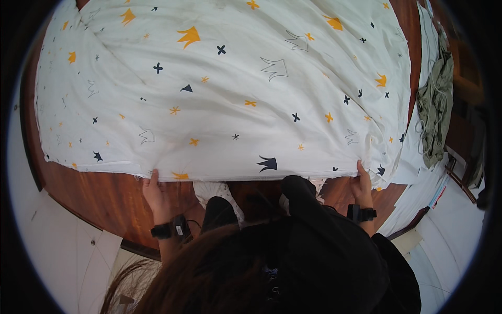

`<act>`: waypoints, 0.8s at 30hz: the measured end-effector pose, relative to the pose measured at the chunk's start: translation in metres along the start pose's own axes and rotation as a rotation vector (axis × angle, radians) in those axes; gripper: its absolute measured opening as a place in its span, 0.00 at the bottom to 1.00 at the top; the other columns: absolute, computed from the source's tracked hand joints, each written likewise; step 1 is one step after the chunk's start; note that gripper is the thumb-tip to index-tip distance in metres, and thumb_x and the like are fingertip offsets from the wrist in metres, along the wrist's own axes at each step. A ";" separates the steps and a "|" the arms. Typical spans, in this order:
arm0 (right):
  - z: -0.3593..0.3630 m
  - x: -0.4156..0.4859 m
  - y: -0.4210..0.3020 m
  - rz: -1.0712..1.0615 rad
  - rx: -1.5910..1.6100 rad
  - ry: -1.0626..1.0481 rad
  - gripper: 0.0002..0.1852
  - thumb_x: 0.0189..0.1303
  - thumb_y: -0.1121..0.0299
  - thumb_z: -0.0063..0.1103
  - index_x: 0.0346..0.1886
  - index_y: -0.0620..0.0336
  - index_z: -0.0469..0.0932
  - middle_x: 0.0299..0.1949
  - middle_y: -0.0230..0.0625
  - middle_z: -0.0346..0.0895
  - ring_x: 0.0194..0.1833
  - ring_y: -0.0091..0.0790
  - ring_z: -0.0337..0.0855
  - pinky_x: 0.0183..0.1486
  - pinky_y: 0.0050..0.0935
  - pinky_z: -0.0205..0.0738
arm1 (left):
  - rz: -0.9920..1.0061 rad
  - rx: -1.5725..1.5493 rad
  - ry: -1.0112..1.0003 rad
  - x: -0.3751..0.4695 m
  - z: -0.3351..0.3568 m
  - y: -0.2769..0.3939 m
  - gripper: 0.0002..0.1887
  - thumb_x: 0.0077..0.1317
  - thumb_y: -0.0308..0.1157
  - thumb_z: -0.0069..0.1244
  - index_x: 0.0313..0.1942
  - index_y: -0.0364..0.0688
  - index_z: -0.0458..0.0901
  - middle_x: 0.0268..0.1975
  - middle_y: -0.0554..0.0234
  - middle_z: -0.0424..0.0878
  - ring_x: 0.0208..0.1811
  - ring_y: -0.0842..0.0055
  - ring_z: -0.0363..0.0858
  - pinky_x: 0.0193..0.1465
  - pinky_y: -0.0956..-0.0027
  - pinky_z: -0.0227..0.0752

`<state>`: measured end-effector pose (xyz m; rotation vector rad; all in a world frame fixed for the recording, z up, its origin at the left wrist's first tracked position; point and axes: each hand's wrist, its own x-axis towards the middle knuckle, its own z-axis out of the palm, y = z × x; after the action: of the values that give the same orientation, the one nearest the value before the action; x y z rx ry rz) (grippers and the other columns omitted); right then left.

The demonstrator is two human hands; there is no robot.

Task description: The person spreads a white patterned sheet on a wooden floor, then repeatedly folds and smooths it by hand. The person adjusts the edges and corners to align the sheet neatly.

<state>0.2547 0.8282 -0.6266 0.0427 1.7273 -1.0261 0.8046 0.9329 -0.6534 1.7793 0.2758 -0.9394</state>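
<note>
A white fabric cover, printed with orange and black crowns, crosses and stars, spreads over a wooden floor. My left hand grips its near edge left of my knees, thumb on top of the cloth and fingers underneath. Farther right, my right hand pinches the same edge, also thumb up, close to the near right corner. Between the hands the edge runs nearly straight. Soft folds cross the cloth diagonally, and the fabric bunches near my right hand. The fingertips below the cloth are hidden.
To the right lie a crumpled olive-green garment with a pale cord and some white sheets. White walls or panels border the floor at left. My dark-clothed knees are just behind the cover's edge.
</note>
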 end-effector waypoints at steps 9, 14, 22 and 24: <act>-0.028 -0.008 0.026 0.173 -0.173 -0.028 0.18 0.56 0.82 0.52 0.52 0.64 0.67 0.47 0.36 0.73 0.45 0.30 0.77 0.45 0.27 0.77 | -0.002 0.052 0.032 0.015 -0.061 -0.014 0.10 0.59 0.21 0.47 0.42 0.38 0.76 0.35 0.72 0.77 0.31 0.87 0.73 0.30 0.85 0.65; -0.054 0.003 0.037 0.251 -0.165 -0.119 0.17 0.56 0.79 0.52 0.51 0.62 0.68 0.44 0.35 0.74 0.43 0.32 0.78 0.42 0.29 0.77 | 0.038 0.118 0.200 0.015 -0.057 -0.030 0.21 0.58 0.18 0.44 0.53 0.41 0.68 0.46 0.64 0.74 0.41 0.77 0.74 0.36 0.76 0.70; -0.053 0.010 0.000 0.309 0.106 -0.275 0.17 0.62 0.67 0.50 0.53 0.56 0.66 0.50 0.33 0.71 0.51 0.34 0.72 0.48 0.37 0.71 | 0.200 0.107 -0.106 -0.028 -0.008 -0.021 0.24 0.62 0.19 0.41 0.60 0.42 0.62 0.51 0.56 0.70 0.48 0.72 0.72 0.46 0.72 0.72; -0.047 0.011 -0.002 0.276 0.123 -0.202 0.18 0.63 0.61 0.51 0.54 0.56 0.66 0.50 0.33 0.72 0.51 0.34 0.73 0.50 0.38 0.72 | -0.109 0.159 -0.212 -0.025 -0.016 -0.030 0.25 0.61 0.22 0.44 0.60 0.43 0.63 0.48 0.57 0.74 0.45 0.71 0.74 0.47 0.68 0.71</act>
<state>0.2128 0.8527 -0.6317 0.2409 1.4284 -0.8975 0.7777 0.9651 -0.6544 1.8043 0.1672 -1.2482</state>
